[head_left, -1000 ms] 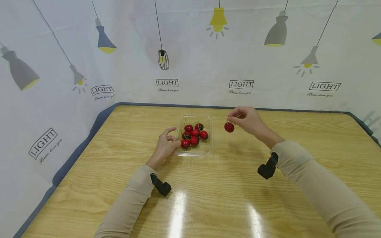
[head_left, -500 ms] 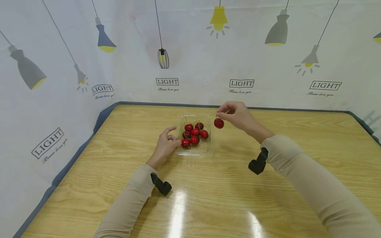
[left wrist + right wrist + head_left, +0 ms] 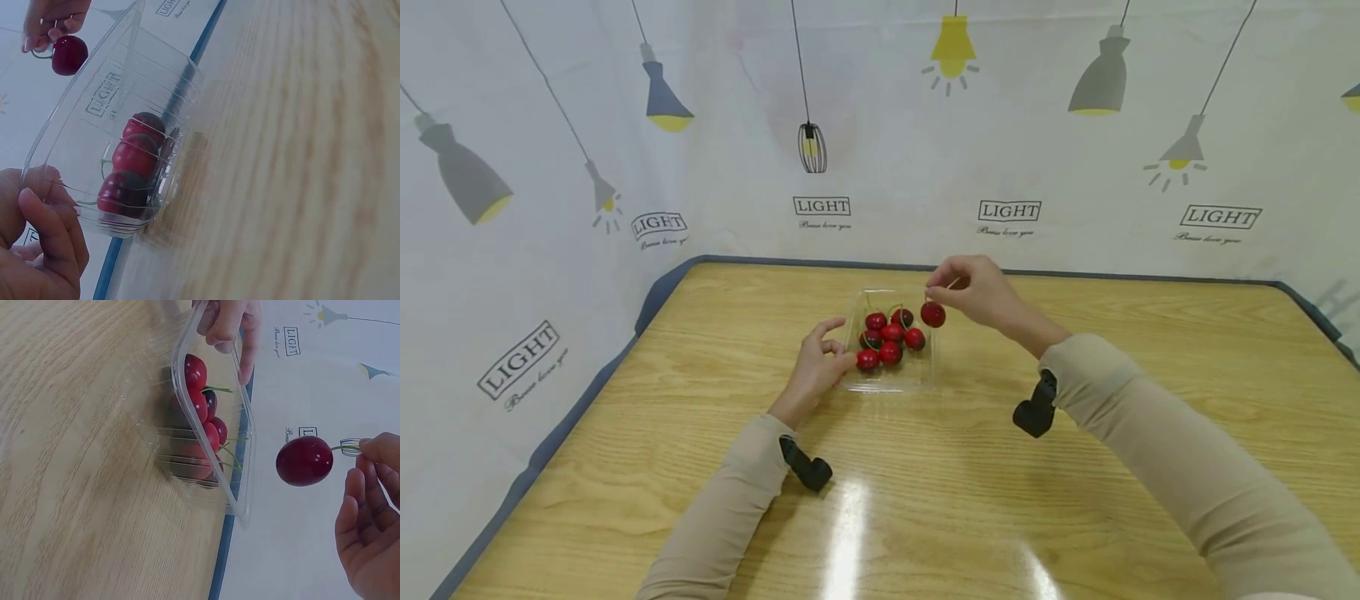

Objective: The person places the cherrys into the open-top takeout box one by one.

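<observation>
My right hand (image 3: 979, 292) pinches the thin green stem of a dark red cherry (image 3: 933, 314), which hangs over the right rim of a clear plastic box (image 3: 917, 379) in the head view. Several cherries with green stems, such as this red cherry (image 3: 891, 354), lie together inside the box. At the box's left side, my left hand (image 3: 815, 362) grips the rim between thumb and fingers. From the right wrist, the held cherry (image 3: 304, 461) shows apart from the box's rim (image 3: 187, 403). The left wrist view shows the thumb (image 3: 37, 209) right at the rim.
The box stands on a wooden table (image 3: 700, 417) toward its far edge. Behind it rises a white cloth backdrop (image 3: 895, 150) printed with lamps. Each sleeve carries a black wrist camera (image 3: 1036, 406).
My right hand has carried the hanging cherry leftward, from beside the box to over its right rim. The left hand has stayed at the box's left side.
</observation>
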Motion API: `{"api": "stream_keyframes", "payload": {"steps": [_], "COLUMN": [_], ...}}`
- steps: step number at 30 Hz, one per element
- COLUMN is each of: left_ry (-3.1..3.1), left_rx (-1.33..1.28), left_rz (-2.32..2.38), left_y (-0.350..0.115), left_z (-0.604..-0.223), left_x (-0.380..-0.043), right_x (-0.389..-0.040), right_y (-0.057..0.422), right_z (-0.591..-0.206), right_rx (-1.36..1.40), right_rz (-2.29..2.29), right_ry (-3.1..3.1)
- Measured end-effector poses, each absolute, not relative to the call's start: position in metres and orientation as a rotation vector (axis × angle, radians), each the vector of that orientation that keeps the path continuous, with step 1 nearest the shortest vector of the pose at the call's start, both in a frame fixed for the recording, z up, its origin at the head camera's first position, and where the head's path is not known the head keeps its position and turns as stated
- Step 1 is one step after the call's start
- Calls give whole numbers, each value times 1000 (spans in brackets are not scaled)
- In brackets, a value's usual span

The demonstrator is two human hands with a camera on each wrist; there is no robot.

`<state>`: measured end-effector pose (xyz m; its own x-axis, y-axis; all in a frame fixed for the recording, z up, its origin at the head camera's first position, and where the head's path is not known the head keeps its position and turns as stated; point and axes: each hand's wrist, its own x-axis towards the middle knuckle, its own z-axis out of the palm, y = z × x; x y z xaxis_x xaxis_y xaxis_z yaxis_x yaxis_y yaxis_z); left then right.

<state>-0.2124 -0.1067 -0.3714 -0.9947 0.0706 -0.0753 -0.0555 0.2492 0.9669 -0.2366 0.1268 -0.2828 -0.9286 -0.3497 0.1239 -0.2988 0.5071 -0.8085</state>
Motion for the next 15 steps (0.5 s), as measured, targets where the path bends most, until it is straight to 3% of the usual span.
{"api": "stream_keyframes", "payload": {"steps": [5, 15], "left_ry": [2389, 2395], "left_rx": [19, 22], "left_rz": [1847, 1852], "left_y": [-103, -103], "left_z": [-352, -352], "left_x": [-200, -199], "right_x": [-238, -239], "right_y": [123, 114], "right_z": [-285, -297], "right_rx": [-598, -646], "right_rz": [-1389, -1352], "right_ry": [2698, 2706]}}
